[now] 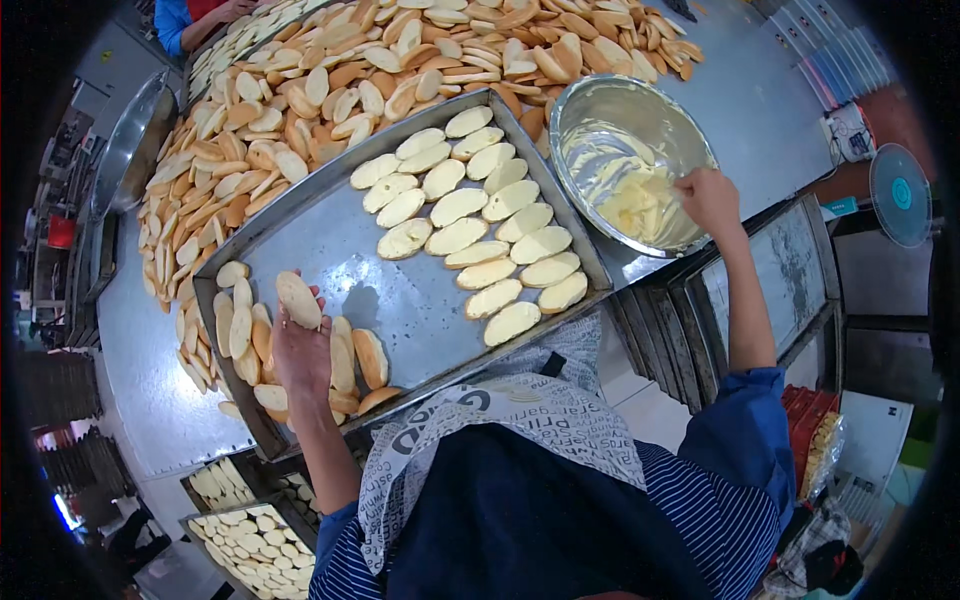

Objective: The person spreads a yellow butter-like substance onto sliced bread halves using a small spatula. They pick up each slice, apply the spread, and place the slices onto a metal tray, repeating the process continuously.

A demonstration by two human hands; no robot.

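Observation:
My left hand [304, 352] holds an oval bread slice [298, 300], its pale cut face turned up, above the left part of a metal baking tray [300, 217]. Plain bread slices [241, 330] lie heaped around that hand in the tray's left end. Slices coated with pale cream [459, 206] lie in close slanting rows at the tray's right side. My right hand [709, 199] reaches over the rim of a steel mixing bowl [600, 94], fingers drawn together at the pale yellow cream [637, 202]. Whether those fingers grip a tool is blurred and hidden.
A large pile of bread slices [337, 90] covers the metal table [765, 112] behind the tray. Another person's arm [199, 30] shows at the far left. Metal trays [765, 277] stand stacked at right; filled trays [255, 547] sit low at left.

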